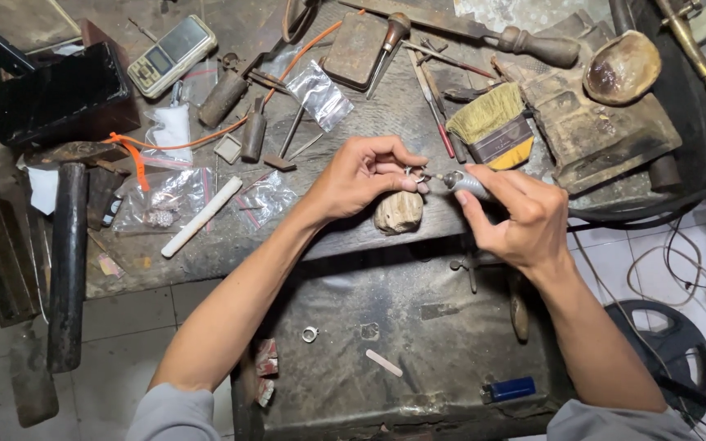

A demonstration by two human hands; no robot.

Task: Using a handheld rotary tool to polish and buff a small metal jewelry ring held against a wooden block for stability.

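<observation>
Small silver ring [415, 174], pinched in the left hand's [361, 180] curled fingertips, sits just above the worn wooden bench peg [399, 212] at the bench's front edge. Closed around a grey rotary handpiece [469, 186], the right hand [516, 216] sets its tip against the ring. Nearer, a blue lighter [511, 389] lies in the dark metal tray [418, 327]. Beyond, a yellow-bristled brush [492, 124] rests on the scarred workbench [230, 237].
</observation>
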